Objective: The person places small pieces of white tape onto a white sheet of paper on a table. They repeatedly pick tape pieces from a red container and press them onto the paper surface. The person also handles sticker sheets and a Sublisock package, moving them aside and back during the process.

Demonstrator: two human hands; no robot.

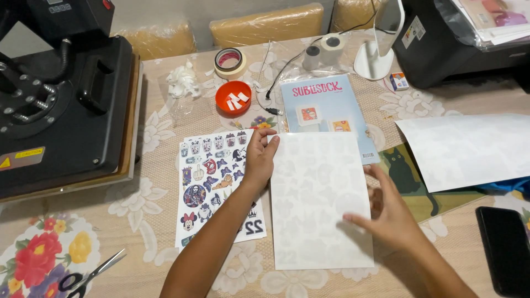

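Observation:
A white sheet (317,193) with faint pale shapes lies flat in front of me. My left hand (258,160) pinches its upper left corner. My right hand (389,212) presses its right edge, fingers spread, thumb on the sheet. To the left of the white sheet, partly under my left forearm, lies a printed sheet (212,176) of several small colourful cartoon figures.
A black heat press (61,94) fills the far left. Behind the sheets are a light-blue paper pack (326,102), an orange lid (233,98), a tape roll (229,62) and a lamp base (372,63). Another white sheet (469,149) and a black phone (505,248) lie right; scissors (91,273) lie front left.

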